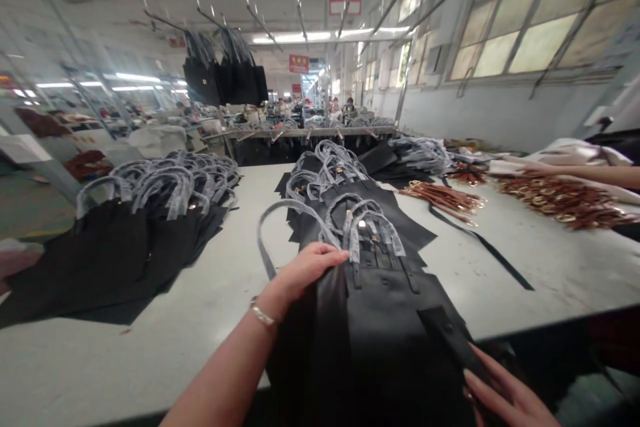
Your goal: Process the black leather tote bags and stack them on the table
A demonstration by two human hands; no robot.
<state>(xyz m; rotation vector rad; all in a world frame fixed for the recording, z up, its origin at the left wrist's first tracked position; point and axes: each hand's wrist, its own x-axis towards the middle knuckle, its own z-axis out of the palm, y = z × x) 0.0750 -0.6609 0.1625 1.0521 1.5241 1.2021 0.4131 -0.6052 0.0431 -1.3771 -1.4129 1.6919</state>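
The left hand lay palm down with its fingers loosely spread over the top edge of a black bag panel, touching it just beside the wrapped handles; a bracelet sat at the wrist. The right hand was at the panel's lower right corner, fingers stretched out flat against a black strap there, though whether it gripped the edge could not be told (the frame cut it off).

The panel was dark, smooth and slightly glossy, hanging over the near edge of the white table, its grey-wrapped handles arching upward with small metal fittings at their bases. It topped a row of similar panels running away down the middle of the table.

To the left lay another heap of black panels with the same wrapped handles. To the right were bundles of brown straps with gold rings and, and a loose black strip lay across the tabletop. Another person's arm reached in from the right edge. More black bags hung from a rack farther back.
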